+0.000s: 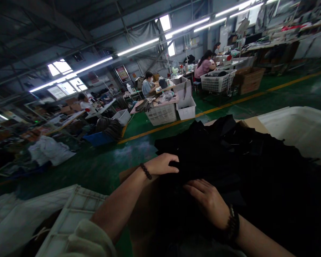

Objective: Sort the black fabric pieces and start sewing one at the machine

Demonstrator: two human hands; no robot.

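A large heap of black fabric pieces (pixel 219 157) fills the space in front of me. My left hand (pixel 164 164) is at the heap's left edge, thumb and fingers curled around some of the dark fabric. Closer to me, my right hand (pixel 207 198) lies on the heap with its fingers together and their tips sunk into the black cloth. Folds and single layers are hard to make out in the dark. Under the heap's left side shows a brown cardboard box (pixel 143 214).
A white plastic crate (pixel 77 203) stands at lower left, and a big white tub (pixel 299 125) at right. Across the green floor (pixel 139 153) with its yellow line, several people sit at sewing tables. A blue bin (pixel 97 138) and a white basket (pixel 218 82) stand among them.
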